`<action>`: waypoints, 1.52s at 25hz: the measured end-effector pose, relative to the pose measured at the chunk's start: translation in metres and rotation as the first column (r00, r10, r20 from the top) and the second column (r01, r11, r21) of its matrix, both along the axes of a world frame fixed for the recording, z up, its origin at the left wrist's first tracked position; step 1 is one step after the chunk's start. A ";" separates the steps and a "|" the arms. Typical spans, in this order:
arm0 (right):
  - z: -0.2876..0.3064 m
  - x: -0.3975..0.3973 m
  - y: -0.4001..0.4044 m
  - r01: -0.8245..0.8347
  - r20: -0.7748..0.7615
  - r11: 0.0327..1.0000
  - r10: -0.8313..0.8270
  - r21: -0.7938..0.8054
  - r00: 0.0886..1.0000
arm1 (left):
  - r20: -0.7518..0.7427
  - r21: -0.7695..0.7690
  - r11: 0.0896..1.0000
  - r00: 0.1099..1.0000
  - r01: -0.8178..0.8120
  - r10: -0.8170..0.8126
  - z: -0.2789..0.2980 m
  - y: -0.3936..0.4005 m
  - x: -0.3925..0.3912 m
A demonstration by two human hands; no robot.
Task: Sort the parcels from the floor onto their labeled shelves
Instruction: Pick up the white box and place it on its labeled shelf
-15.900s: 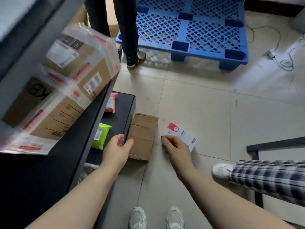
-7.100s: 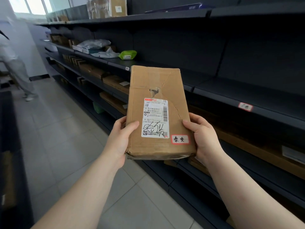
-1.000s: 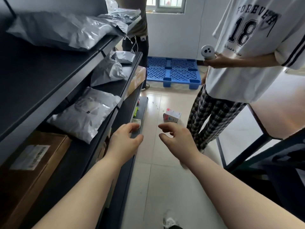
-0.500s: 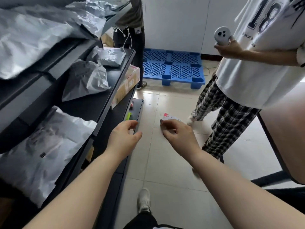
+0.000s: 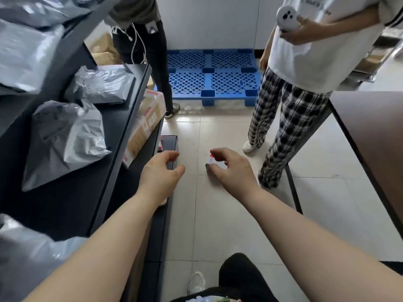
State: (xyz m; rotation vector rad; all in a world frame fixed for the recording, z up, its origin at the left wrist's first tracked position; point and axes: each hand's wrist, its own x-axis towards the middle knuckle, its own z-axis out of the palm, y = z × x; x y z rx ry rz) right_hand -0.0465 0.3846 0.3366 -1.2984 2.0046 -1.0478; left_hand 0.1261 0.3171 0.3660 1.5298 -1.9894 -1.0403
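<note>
A small white parcel box with a red mark (image 5: 215, 164) lies on the tiled floor beside the black shelving (image 5: 122, 118). My right hand (image 5: 231, 171) reaches down over it, forefinger above and thumb below, curled around the box; whether they touch it is unclear. My left hand (image 5: 161, 173) hovers open and empty just left of it, above the edge of the lowest shelf (image 5: 172, 144). Grey plastic mail bags (image 5: 63, 138) lie on the shelves at left, and a taped cardboard box (image 5: 146, 120) sits one level down.
A person in checked trousers (image 5: 290, 118) stands close at right of the parcel, holding a round white device (image 5: 286, 16). Another person in dark trousers (image 5: 152, 62) stands at the shelf's far end. A blue pallet (image 5: 211, 77) lies behind. A dark table (image 5: 375, 136) borders the right.
Since a second ago I have bent lower and both hands have dropped toward the floor. My right hand has closed in around the small white box.
</note>
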 end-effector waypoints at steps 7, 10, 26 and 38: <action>-0.040 -0.099 -0.109 -0.058 0.039 0.992 0.053 0.113 0.998 | 0.010 0.091 0.993 0.997 -0.073 0.072 -0.045 -0.109 -0.097; -0.058 -0.149 -0.153 -0.074 0.044 0.982 0.068 0.171 0.997 | 0.048 0.132 0.982 0.991 -0.133 0.127 -0.075 -0.151 -0.143; -0.362 -0.285 -0.318 -0.083 0.049 0.844 0.067 0.530 0.997 | 0.199 0.380 0.903 0.971 -0.201 0.132 -0.362 -0.326 -0.283; -0.644 -0.313 -0.358 -0.093 -0.054 0.693 0.187 0.715 0.981 | 0.283 0.596 0.757 0.952 -0.269 0.115 -0.645 -0.337 -0.308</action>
